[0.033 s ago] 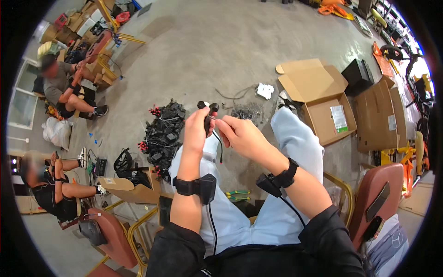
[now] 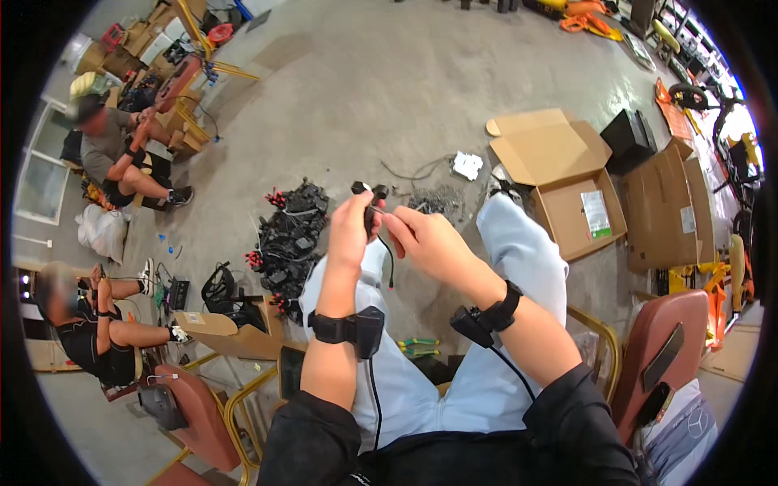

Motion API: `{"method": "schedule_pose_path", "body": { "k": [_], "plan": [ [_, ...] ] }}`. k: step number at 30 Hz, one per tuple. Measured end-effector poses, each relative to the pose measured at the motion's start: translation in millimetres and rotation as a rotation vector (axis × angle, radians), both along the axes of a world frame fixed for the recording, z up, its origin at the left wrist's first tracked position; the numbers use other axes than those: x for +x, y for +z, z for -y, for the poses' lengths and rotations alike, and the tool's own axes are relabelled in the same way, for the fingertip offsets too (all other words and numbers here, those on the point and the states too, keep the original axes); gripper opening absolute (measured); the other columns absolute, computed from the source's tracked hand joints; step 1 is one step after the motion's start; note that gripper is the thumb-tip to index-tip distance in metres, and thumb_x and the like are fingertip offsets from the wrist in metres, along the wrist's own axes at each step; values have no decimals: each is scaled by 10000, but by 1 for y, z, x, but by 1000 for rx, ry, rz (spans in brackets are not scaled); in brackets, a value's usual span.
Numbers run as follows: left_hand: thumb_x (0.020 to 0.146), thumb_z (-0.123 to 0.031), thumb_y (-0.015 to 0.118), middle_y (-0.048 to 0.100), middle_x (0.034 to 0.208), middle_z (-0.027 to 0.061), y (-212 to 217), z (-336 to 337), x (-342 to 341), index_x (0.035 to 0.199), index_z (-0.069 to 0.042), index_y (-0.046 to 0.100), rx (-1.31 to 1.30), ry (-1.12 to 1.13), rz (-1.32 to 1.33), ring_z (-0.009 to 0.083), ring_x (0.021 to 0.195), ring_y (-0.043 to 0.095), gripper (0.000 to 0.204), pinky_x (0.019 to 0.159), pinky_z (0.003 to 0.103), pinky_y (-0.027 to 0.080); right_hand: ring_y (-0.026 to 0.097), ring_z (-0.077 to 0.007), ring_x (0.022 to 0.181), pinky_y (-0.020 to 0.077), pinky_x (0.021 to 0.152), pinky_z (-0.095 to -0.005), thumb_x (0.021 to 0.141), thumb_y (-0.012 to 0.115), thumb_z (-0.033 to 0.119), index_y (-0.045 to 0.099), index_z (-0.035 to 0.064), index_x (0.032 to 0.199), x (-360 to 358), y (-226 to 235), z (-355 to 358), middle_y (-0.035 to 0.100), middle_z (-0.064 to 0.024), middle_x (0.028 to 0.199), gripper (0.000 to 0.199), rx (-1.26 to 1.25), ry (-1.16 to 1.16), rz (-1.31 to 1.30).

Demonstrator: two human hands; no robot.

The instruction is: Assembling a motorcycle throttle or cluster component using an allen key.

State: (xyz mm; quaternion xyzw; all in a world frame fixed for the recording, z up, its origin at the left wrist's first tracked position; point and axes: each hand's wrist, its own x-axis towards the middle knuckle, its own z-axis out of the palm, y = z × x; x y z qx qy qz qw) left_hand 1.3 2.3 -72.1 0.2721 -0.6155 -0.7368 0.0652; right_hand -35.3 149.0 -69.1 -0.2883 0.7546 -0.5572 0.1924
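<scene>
My left hand (image 2: 348, 235) is closed around a small black part with a cable (image 2: 379, 193), held above my knees. Its dark rounded ends stick out past the fingers, and a thin black lead hangs below. Close against it, my right hand (image 2: 425, 235) has thumb and fingertips pinched together. Something thin and grey shows at those fingertips, too small to name. On the floor beyond my left knee lies a heap of black cabled parts (image 2: 296, 235), several with red tips. A scatter of small grey pieces (image 2: 438, 200) lies beyond my hands.
An open cardboard box (image 2: 559, 219) lies right of my knee, near a taller carton (image 2: 664, 211) and a black box (image 2: 628, 138). Green-handled pliers (image 2: 420, 347) lie below my legs. Chairs (image 2: 198, 413) flank me. Two people (image 2: 121, 154) sit at the left.
The view has shifted slightly, so the floor things sit a little lower. Both hands keep nearly the same pose on the black part.
</scene>
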Motion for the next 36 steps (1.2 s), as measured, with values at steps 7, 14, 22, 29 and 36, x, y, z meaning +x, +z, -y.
{"method": "schedule_pose_path", "body": {
  "k": [7,14,22,29,36],
  "plan": [
    [860,-297,535,520,604,7,26,-29,-57,785,13,608,-400,-171,-77,93,543,463,327,489,257,350,568,-221,538,429,513,-334,971,425,319,520,50,798,-28,-24,-13,589,-81,607,334,-172,-246,-31],
    [882,-344,530,537,594,70,35,-57,-56,808,33,589,-461,-158,-76,134,560,480,388,525,317,388,418,-137,351,310,359,-241,994,337,416,418,95,719,-39,-13,-36,448,-39,464,430,-525,-167,656],
    [902,-391,505,525,573,34,31,-36,-61,711,2,564,17,-194,-121,131,507,469,440,499,294,378,489,-143,374,360,360,-254,993,384,341,453,65,728,-41,32,-35,533,-54,503,388,-213,-162,449],
    [898,-377,527,525,581,-10,43,-25,-55,743,-28,601,146,-105,-147,56,497,445,389,449,217,321,558,-258,486,427,464,-358,907,557,199,506,59,769,-50,73,-19,534,-61,523,203,221,-90,-478],
    [893,-391,506,591,677,18,55,-20,-48,839,-24,631,157,-105,-142,74,509,509,392,443,206,344,535,-192,495,427,455,-314,840,638,176,471,96,707,-46,58,-15,470,-12,500,228,284,-118,-1078]
  ]
}}
